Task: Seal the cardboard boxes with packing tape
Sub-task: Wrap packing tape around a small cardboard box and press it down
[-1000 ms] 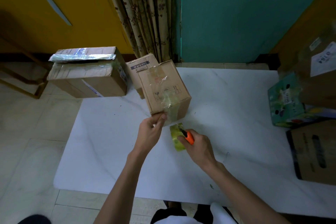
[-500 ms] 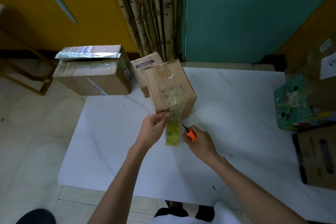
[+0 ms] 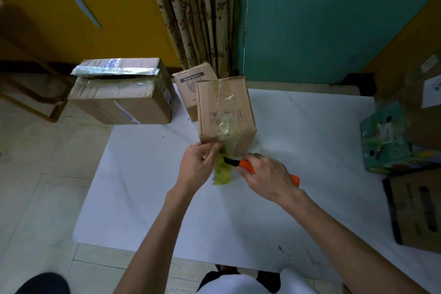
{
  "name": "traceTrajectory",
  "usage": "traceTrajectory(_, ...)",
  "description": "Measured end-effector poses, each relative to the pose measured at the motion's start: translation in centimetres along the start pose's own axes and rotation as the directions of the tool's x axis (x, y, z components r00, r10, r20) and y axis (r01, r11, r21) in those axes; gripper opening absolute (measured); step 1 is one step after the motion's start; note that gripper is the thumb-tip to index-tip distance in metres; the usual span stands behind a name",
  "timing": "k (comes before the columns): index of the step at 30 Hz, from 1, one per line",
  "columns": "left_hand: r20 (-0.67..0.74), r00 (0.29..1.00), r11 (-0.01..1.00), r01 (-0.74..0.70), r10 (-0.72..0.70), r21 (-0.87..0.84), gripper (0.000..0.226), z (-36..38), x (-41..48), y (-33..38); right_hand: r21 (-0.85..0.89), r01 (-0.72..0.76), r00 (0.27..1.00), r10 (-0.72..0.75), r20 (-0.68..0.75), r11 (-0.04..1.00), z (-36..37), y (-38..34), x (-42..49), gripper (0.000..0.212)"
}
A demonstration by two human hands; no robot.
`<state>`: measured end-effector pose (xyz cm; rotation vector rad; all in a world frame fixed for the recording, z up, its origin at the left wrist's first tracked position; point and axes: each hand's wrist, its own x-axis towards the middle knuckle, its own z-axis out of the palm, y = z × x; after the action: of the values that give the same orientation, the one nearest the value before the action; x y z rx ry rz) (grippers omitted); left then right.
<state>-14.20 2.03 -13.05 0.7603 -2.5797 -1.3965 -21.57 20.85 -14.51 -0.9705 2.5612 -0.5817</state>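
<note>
While the cardboard box (image 3: 226,107) stands on the white worktop (image 3: 310,126), clear tape (image 3: 226,124) runs over its top and down its near face to a yellow-green tape roll (image 3: 223,172) just below, between the two hands. The left hand (image 3: 196,167) has its fingers curled, pinching the tape at the box's near bottom edge. The right hand (image 3: 267,176) grips an orange cutter (image 3: 247,164), its dark blade touching the tape. A smaller box (image 3: 191,88) stands just behind, and a larger taped box (image 3: 121,100) lies off to the left
</note>
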Motion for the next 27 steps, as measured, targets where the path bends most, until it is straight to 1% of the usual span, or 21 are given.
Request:
traceTrajectory(3,-0.013,1.0,1.0,0.008,-0.008,0.03,0.033,-0.2,0.2,0.2,0.029,0.025,1.0,-0.025,-0.016,0.999,-0.1,-0.7,0.9,0.034)
traceTrajectory(7,0.008,1.0,1.0,0.011,-0.011,0.014,0.03,-0.1,0.3,0.1,0.029,0.054,0.998,-0.055,0.034,0.998,0.0,-1.6,2.2,0.032)
traceTrajectory(12,0.035,0.999,0.999,0.02,-0.021,0.035,0.03,-0.1,0.6,-0.4,-0.026,-0.024,0.997,0.026,0.073,0.999,0.7,-1.8,3.6,0.033)
traceTrajectory(14,0.031,0.999,0.999,0.007,-0.009,0.052,0.027,-0.3,0.7,-0.3,-0.033,-0.039,0.997,0.041,0.063,0.999,0.9,-1.8,3.8,0.034)
traceTrajectory(16,0.028,1.0,0.998,0.003,-0.005,0.064,0.025,-0.4,0.7,-0.3,-0.01,-0.035,0.997,0.036,0.063,0.999,1.2,-1.6,3.8,0.034)
traceTrajectory(18,0.029,1.0,0.997,0.01,-0.012,0.077,0.025,-0.4,0.8,-0.4,0.079,-0.085,0.99,0.075,0.119,0.993,1.6,-1.5,3.7,0.027)
traceTrajectory(19,0.028,0.999,0.997,0.016,-0.018,0.074,0.025,-0.4,0.9,-0.4,0.174,-0.154,0.978,0.124,0.17,0.973,1.8,-1.6,3.7,0.022)
traceTrajectory(20,0.027,0.999,0.998,0.023,-0.025,0.064,0.025,-0.3,1.0,-0.5,0.305,-0.241,0.958,0.175,0.227,0.921,1.9,-1.7,3.7,0.021)
traceTrajectory(22,0.024,0.999,0.998,0.036,-0.037,0.049,0.025,-0.3,1.1,-0.6,0.538,-0.388,0.914,0.235,0.332,0.749,2.2,-2.0,3.6,0.023)
traceTrajectory(23,0.023,0.999,0.998,0.04,-0.041,0.047,0.025,-0.3,1.1,-0.6,0.6,-0.421,0.901,0.24,0.36,0.68,2.3,-2.1,3.5,0.024)
traceTrajectory(24,0.023,0.999,0.998,0.044,-0.045,0.045,0.025,-0.3,1.1,-0.7,0.637,-0.434,0.897,0.238,0.373,0.637,2.5,-2.2,3.5,0.025)
traceTrajectory(27,0.023,0.998,0.998,0.05,-0.051,0.044,0.025,-0.4,1.1,-0.7,0.685,-0.455,0.889,0.249,0.384,0.569,3.2,-2.4,3.4,0.026)
